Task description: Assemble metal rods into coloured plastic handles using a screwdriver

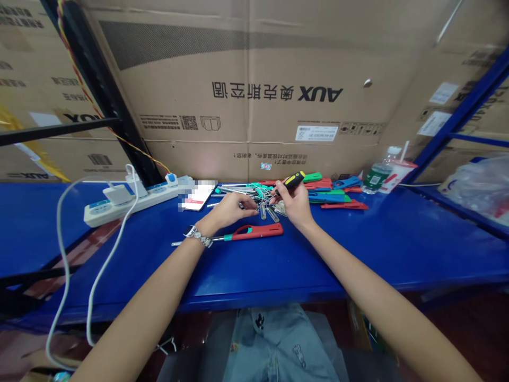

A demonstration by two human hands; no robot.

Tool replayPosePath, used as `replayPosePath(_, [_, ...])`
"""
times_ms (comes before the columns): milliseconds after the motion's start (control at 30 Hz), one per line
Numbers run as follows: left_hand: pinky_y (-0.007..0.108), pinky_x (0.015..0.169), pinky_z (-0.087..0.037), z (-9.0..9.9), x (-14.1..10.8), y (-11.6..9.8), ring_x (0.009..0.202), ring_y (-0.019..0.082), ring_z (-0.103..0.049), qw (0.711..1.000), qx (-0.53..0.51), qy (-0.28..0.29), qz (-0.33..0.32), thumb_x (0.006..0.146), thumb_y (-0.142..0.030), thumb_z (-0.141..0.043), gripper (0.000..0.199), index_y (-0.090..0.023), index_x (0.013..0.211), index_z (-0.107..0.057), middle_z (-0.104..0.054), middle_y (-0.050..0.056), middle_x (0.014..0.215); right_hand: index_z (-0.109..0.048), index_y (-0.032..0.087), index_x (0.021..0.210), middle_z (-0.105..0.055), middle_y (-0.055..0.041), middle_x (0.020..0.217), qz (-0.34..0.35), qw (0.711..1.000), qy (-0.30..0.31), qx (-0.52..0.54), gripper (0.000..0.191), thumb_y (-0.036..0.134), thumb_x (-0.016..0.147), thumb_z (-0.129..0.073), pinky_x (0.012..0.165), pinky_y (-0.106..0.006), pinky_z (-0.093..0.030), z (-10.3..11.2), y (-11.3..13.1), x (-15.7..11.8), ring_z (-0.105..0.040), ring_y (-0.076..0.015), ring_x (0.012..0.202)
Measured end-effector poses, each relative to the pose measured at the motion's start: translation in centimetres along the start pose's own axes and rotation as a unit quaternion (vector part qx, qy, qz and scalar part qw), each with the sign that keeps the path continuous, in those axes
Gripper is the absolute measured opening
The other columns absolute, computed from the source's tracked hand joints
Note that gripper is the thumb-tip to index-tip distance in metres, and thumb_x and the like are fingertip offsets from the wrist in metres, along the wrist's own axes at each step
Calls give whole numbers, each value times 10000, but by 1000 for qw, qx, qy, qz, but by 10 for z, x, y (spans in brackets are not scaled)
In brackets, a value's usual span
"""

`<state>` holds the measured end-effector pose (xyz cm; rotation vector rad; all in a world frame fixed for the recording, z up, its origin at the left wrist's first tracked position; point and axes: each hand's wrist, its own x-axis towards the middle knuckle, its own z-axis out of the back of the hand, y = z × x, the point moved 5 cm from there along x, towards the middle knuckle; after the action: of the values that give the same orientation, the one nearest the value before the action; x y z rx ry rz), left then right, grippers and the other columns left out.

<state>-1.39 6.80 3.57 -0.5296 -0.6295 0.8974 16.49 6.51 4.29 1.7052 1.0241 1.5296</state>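
Note:
My right hand [295,204] is closed around a black and yellow screwdriver [293,182], its shaft end lost among small parts. Close by on the left, my left hand [234,208] has its fingers curled over the pile, and what they pinch cannot be made out. Small clear and metal lighter parts [272,213] lie between the two hands. A red long-neck lighter [258,231] rests in front of them, its metal tube passing beneath my left wrist. Behind my right hand are several lighter casings [330,197] in red, green and blue, heaped together.
On the blue table [358,254], a phone [201,194] lies left of the pile. A white power strip [137,201] with plugged chargers and loose cables [106,265] is farther left. A green-labelled bottle [376,175] and a cup [397,175] stand back right, before the cardboard [274,48].

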Motion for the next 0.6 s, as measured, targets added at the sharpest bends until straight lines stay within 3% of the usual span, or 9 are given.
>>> replayPosePath(200, [302,693,-481,-2,-1,-8,696,170,-643,1000,13,8,2,821,-304,-652,162,-175,817,-750,-740,49,761,-423,256,926,-641,13,735,7,1000,0,-5,501,640,794,-718,559,-349,-562,0,0,-1,-633,-164,522])
replayPosePath(600, [333,771,-495,-3,-5,-22,828,210,-684,992,118,-30,-27,807,-210,-670,79,-192,843,-738,-756,51,862,-426,262,968,-644,22,744,41,998,2,-49,416,577,866,-677,553,-336,-567,-1,7,-6,-643,-164,534])
